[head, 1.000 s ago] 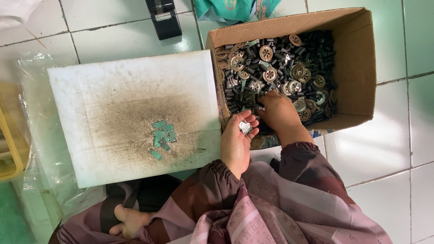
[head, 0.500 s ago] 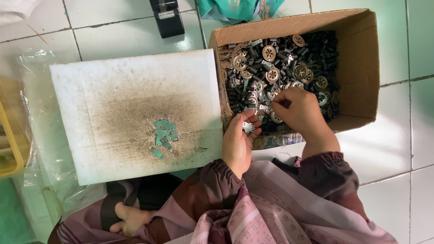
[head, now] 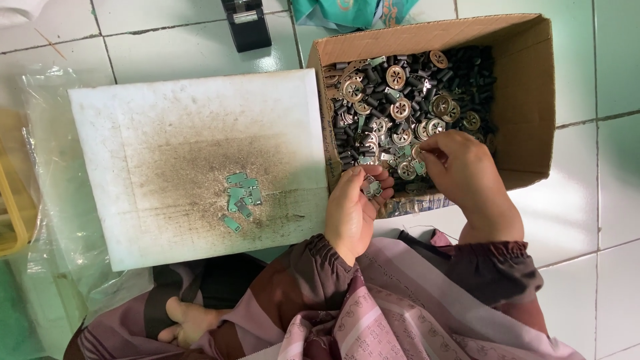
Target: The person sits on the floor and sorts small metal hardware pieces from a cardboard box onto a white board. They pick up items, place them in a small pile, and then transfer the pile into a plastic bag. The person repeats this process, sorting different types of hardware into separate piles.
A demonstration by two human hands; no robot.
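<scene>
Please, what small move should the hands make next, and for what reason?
Probably the right hand should lift its small green piece out of the cardboard box and pass it to the left hand. The left hand waits cupped at the box edge, already holding a few pieces, while more lie on the white board.

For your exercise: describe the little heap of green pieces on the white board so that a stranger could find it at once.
Start at the big white board left of the cardboard box. Find its dark, sooty patch; near that patch's lower right lie the small green pieces. They are the only coloured things on the board, flat and rectangular.
</scene>
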